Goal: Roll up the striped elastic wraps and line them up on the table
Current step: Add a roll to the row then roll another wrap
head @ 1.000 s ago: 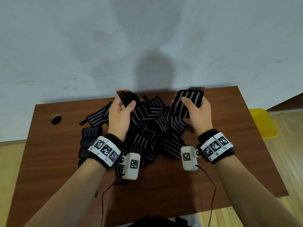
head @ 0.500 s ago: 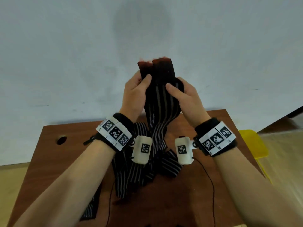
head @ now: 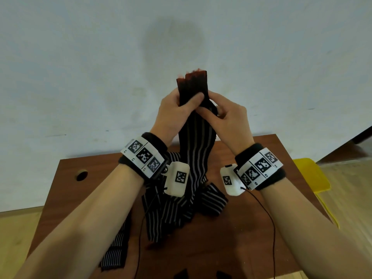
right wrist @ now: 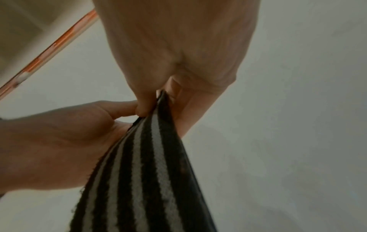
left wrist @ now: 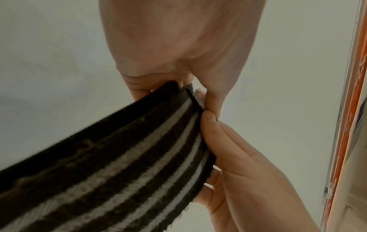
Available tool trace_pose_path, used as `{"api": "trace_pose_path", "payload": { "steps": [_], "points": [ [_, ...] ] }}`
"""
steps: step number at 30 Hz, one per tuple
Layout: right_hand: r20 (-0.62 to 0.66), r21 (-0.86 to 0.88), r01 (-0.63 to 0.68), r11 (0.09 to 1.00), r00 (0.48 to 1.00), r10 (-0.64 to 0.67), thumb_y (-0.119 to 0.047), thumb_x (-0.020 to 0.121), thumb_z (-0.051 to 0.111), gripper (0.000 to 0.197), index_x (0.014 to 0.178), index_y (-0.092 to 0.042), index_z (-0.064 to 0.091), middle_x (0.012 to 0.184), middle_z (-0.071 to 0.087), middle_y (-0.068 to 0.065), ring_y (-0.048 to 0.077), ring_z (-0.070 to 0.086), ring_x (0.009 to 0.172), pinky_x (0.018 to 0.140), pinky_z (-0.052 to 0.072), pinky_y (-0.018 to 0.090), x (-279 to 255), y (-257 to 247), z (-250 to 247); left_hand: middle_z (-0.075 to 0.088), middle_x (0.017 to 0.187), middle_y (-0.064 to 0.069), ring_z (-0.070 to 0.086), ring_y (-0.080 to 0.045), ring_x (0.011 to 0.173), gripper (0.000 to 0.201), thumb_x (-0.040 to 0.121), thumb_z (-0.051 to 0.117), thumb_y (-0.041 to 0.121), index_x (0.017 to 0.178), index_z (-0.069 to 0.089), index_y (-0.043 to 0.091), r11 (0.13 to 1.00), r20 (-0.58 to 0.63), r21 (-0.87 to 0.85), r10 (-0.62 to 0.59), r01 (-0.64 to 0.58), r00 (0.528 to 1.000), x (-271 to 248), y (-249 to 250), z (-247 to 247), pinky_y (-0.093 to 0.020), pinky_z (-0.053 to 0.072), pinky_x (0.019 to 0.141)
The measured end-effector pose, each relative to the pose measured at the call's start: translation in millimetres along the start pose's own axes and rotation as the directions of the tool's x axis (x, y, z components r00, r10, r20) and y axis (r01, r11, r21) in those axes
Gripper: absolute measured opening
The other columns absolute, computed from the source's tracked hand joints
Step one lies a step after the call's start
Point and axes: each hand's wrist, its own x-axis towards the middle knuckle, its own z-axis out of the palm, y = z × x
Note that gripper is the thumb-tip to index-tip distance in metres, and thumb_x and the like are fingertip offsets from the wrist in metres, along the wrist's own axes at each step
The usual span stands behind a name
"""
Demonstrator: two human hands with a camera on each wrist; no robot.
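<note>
I hold one black wrap with pale stripes [head: 196, 146] upright above the table, its dark end [head: 194, 83] sticking up past my fingers. My left hand [head: 179, 106] pinches that end from the left, thumb across the front. My right hand [head: 223, 115] pinches it from the right, just below. The wrap [left wrist: 123, 164] hangs down from both hands into a loose pile of striped wraps [head: 177, 210] on the brown table [head: 251, 228]. In the right wrist view the wrap [right wrist: 147, 172] runs down from the pinching fingers.
A rolled or folded striped wrap [head: 114, 254] lies near the table's front left, partly behind my left forearm. A round hole [head: 81, 175] is in the table's left side. A yellow seat [head: 314, 174] stands to the right. A pale wall is behind.
Both hands rose from the pile with one wrap and brought its ends together. Since half a second ago my thumbs have closed in tighter across the wrap's upper end.
</note>
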Motion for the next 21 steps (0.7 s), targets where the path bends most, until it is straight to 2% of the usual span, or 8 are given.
{"api": "trace_pose_path", "payload": {
  "steps": [3, 6, 8, 10, 12, 15, 19, 21],
  "points": [
    [0.037, -0.18, 0.048, 0.982, 0.998, -0.042, -0.042, 0.1, 0.063, 0.032, 0.132, -0.038, 0.065, 0.063, 0.062, -0.024, 0.003, 0.059, 0.056, 0.055, 0.048, 0.018, 5.9, -1.3, -4.1, 0.078, 0.106, -0.003, 0.075, -0.014, 0.098, 0.024, 0.095, 0.072, 0.022, 0.118, 0.071, 0.012, 1.0, 0.005, -0.004, -0.026, 0.026, 1.0, 3.8, 3.2, 1.3, -0.027, 0.059, 0.085],
    [0.003, -0.261, 0.064, 0.963, 0.998, -0.065, -0.053, 0.096, 0.063, 0.02, 0.101, -0.034, 0.069, 0.08, 0.065, -0.01, 0.003, 0.062, 0.07, 0.066, 0.054, 0.024, 10.3, -0.8, -2.9, 0.077, 0.107, -0.009, 0.075, -0.021, 0.099, 0.023, 0.097, 0.069, 0.019, 0.117, 0.069, 0.008, 0.994, 0.05, -0.095, -0.046, 0.05, 0.998, 10.8, 14.6, 1.8, -0.031, 0.059, 0.085],
    [0.038, -0.117, 0.016, 0.993, 0.999, -0.011, -0.046, 0.091, 0.073, 0.02, 0.097, -0.028, 0.067, 0.09, 0.065, -0.004, 0.002, 0.064, 0.083, 0.075, 0.053, 0.02, 12.4, 4.6, 0.1, 0.076, 0.11, -0.015, 0.075, -0.029, 0.102, 0.023, 0.097, 0.068, 0.018, 0.117, 0.068, 0.005, 0.992, 0.085, -0.123, 0.007, 0.004, 0.996, 15.7, 27.2, 4.3, -0.041, 0.06, 0.091],
    [0.132, 0.11, -0.069, 0.992, 0.99, 0.054, -0.029, 0.092, 0.077, 0.028, 0.113, -0.014, 0.07, 0.104, 0.074, 0.0, 0.006, 0.07, 0.097, 0.084, 0.057, 0.026, 12.2, 11.2, 3.2, 0.075, 0.111, -0.019, 0.074, -0.033, 0.102, 0.026, 0.097, 0.069, 0.016, 0.118, 0.067, 0.002, 0.985, 0.075, -0.167, 0.066, -0.052, 0.995, 22.5, 42.9, 5.7, -0.047, 0.06, 0.093],
    [0.118, 0.172, -0.041, 0.984, 0.993, 0.02, -0.013, 0.096, 0.071, 0.018, 0.11, -0.001, 0.068, 0.101, 0.075, 0.011, 0.011, 0.071, 0.091, 0.08, 0.058, 0.029, 11.1, 16.0, 3.6, 0.075, 0.112, -0.019, 0.074, -0.034, 0.102, 0.033, 0.097, 0.07, 0.017, 0.124, 0.063, -0.001, 0.966, 0.043, -0.243, 0.097, -0.083, 0.994, 34.2, 55.5, 4.1, -0.049, 0.06, 0.092],
    [0.023, 0.196, -0.012, 0.981, 1.0, 0.008, -0.016, 0.1, 0.064, 0.015, 0.11, -0.006, 0.068, 0.103, 0.074, 0.009, 0.015, 0.071, 0.096, 0.086, 0.059, 0.038, 16.2, 11.0, 0.9, 0.073, 0.122, -0.012, 0.071, -0.029, 0.113, 0.064, 0.091, 0.073, 0.046, 0.137, 0.055, 0.005, 0.976, 0.133, -0.19, 0.129, -0.103, 0.983, 46.0, 56.9, -5.6, -0.049, 0.056, 0.099],
    [-0.061, 0.401, -0.059, 0.914, 0.994, 0.091, -0.022, 0.099, 0.062, 0.028, 0.123, -0.009, 0.067, 0.122, 0.073, 0.011, 0.027, 0.07, 0.114, 0.101, 0.055, 0.05, 33.3, -1.2, -10.9, 0.076, 0.117, 0.001, 0.071, -0.018, 0.111, 0.093, 0.054, 0.09, 0.067, 0.126, 0.064, 0.014, 0.981, 0.493, -0.019, -0.16, 0.194, 0.855, 18.1, -16.6, -12.3, -0.036, 0.056, 0.096],
    [-0.08, 0.454, -0.057, 0.889, 0.991, 0.105, -0.017, 0.1, 0.061, 0.024, 0.123, -0.01, 0.066, 0.123, 0.072, 0.012, 0.028, 0.069, 0.116, 0.103, 0.054, 0.052, 40.1, -4.9, -17.2, 0.075, 0.12, -0.002, 0.071, -0.021, 0.113, 0.096, 0.049, 0.096, 0.062, 0.127, 0.068, 0.013, 0.941, 0.498, 0.104, -0.33, 0.323, 0.802, -6.9, -70.3, -13.0, -0.044, 0.053, 0.104]
  ]
}}
